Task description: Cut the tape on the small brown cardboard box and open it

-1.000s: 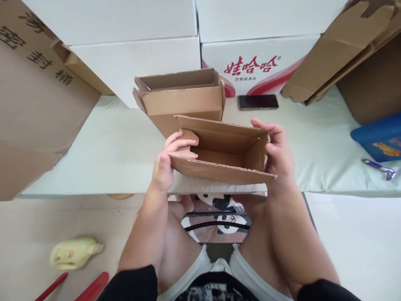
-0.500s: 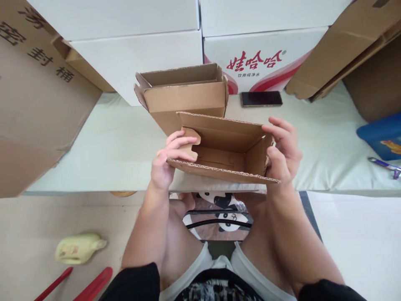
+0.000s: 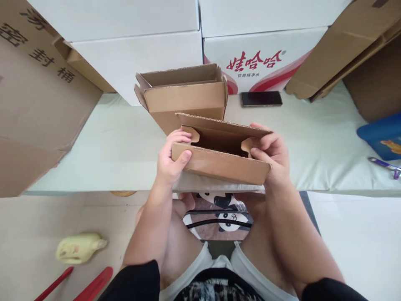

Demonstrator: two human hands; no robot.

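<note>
A small brown cardboard box (image 3: 221,165) stands with its top open at the table's near edge, its two long flaps raised. My left hand (image 3: 173,158) grips its left end, thumb on the near flap and fingers at the left side flap, which is folded inward. At the other end, my right hand (image 3: 273,154) is closed on the box, with fingers against the right side flap, also bent in. The inside of the box is dark and mostly hidden. Right behind it sits another open cardboard box (image 3: 184,98).
White cartons (image 3: 138,67) are stacked at the back, with a phone (image 3: 261,98) lying before them. Large cardboard boxes (image 3: 34,100) flank the table (image 3: 115,138). At right are a blue item (image 3: 380,136) and a purple pen (image 3: 384,163). A yellow jug (image 3: 79,248) lies on the floor.
My right hand has folded the right side flap inward. My left thumb has come over the near flap, which now stands more upright and covers more of the inside.
</note>
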